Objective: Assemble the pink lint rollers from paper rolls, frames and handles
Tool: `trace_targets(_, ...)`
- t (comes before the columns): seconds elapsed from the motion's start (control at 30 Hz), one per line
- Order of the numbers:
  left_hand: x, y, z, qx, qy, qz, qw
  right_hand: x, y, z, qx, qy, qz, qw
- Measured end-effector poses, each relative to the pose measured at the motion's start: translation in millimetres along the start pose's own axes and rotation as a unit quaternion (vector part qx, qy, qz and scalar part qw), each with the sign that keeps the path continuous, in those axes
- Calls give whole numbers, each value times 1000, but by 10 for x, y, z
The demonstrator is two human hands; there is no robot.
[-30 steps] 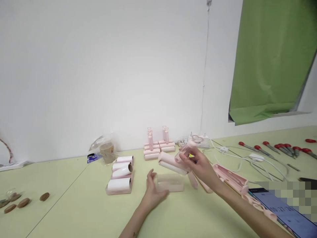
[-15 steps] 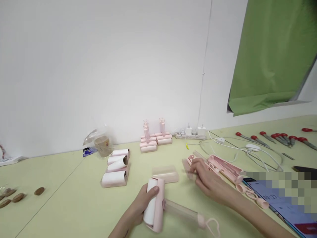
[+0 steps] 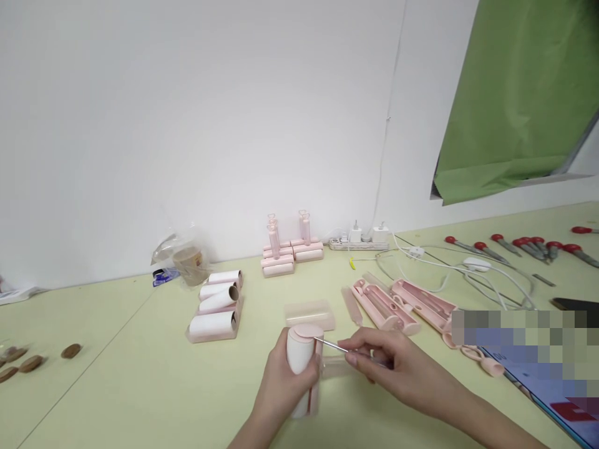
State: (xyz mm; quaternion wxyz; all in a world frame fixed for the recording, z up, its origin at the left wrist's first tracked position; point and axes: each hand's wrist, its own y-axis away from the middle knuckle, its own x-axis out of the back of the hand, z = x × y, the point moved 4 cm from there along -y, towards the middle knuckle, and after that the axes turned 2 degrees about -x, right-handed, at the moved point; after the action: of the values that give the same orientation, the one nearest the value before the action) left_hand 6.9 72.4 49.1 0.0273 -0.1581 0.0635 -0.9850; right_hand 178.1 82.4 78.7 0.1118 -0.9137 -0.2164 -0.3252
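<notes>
At the near middle of the desk [image 3: 140, 386], in front of us, a pink-and-white roller [image 3: 301, 357] stands roughly upright, its long axis running up and down and its pink end cap [image 3: 305, 332] on top. Our left hand [image 3: 281, 390] is wrapped around it from the left, gripping its body with the thumb across the near side. Our right hand [image 3: 395, 362] is on the other side, its fingers closed on a thin metal tool [image 3: 333, 345].

The relation that counts is between that tool and the cap. The roller lies to the left of the right hand, and the tool points left across the roller's long axis, rising slightly toward its tip, which meets the right edge of the cap. The left hand is the nearer to the roller, being on it; the right hand reaches it only through the tool. The tip is so small here that we cannot say whether it presses into a seam or merely rests against the edge.

A clear tube [image 3: 333, 366] juts right from the roller, passing below the tool. Just beyond the roller lies a clear cover [image 3: 309, 313], with open pink shells [image 3: 423, 304] farther right.
</notes>
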Motion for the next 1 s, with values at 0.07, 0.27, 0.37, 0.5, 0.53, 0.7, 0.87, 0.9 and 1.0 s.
trace_targets(0.07, -14, 24, 15, -10, 3, 2, 1000, -47, -2, 2, -3, -26, -5, 1000)
trace_targets(0.27, -37, 71, -69, 55, 50, 59, 995, -274, 10, -16, 120, 81, 78, 986)
trace_targets(0.37, -70, 83, -120, 111, 127, 78, 983, -412, 15, -13, 180, 204, 117, 955)
trace_targets(0.5, -112, 78, -209, 154, 196, 72, 966, -505, -3, -35, 186, 311, 123, 924)
trace_targets(0.53, -112, 71, -235, 154, 194, 73, 966, -513, -11, -38, 172, 323, 115, 924)
trace_targets(0.7, -162, 34, -344, 162, 190, 49, 967, -556, -33, -41, 111, 355, 78, 925)
trace_targets(0.87, -169, 9, -232, 104, 109, 55, 987, -552, -55, -18, 72, 303, 61, 948)
trace_targets(0.9, -153, 2, -199, 94, 88, 45, 991, -518, -59, -11, 65, 277, 63, 957)
trace_targets(1.0, -48, -31, -122, 64, 14, 16, 998, -360, -63, 25, 32, 172, 70, 982)
